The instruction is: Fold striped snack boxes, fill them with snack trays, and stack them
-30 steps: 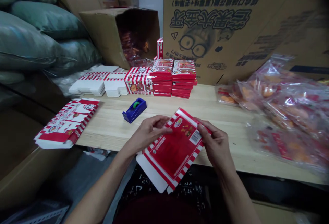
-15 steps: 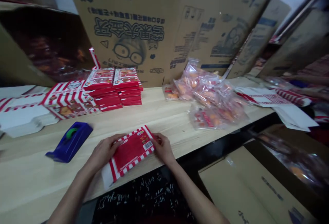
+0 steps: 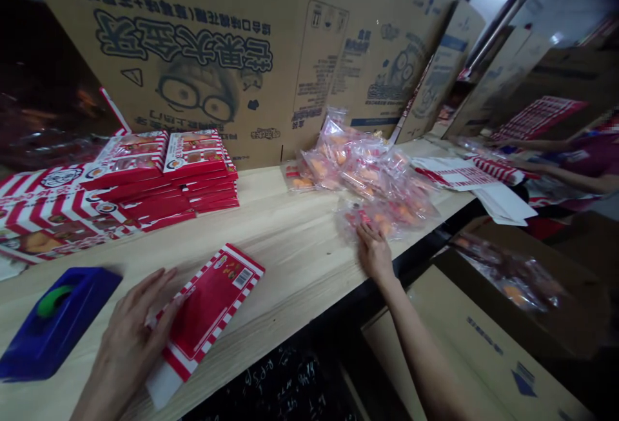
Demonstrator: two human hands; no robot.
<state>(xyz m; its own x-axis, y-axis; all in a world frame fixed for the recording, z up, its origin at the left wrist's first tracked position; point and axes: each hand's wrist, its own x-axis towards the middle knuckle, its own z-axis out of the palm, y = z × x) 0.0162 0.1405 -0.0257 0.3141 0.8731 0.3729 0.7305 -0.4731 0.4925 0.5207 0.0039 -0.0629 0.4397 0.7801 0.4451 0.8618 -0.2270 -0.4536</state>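
My left hand (image 3: pixel 130 331) is at the near left edge of a flat red-and-white striped snack box (image 3: pixel 210 308) on the table. Its thumb rests on the box's red face, while the other fingers stretch out past the edge, apart from the thumb. A barcode shows near the box's far end, and a white flap at the near end. Farther right, my right hand (image 3: pixel 376 254) reaches with outstretched fingers to the front of a pile of clear snack bags (image 3: pixel 362 166). Its fingertips touch the nearest bag (image 3: pixel 355 215); their undersides are hidden.
A blue tape dispenser (image 3: pixel 72 324) with green tape stands left. Behind it are stacked red-striped boxes (image 3: pixel 198 173). A large printed carton (image 3: pixel 285 40) rises behind the table. White-and-red sheets (image 3: pixel 454 173), an open carton of bags (image 3: pixel 575 305) and another person's arm (image 3: pixel 563 173) are at the right.
My right hand has let go of the snack box and moved right to the bags. The left hand stays at the box, its fingers now stretched out. The view has shifted right.
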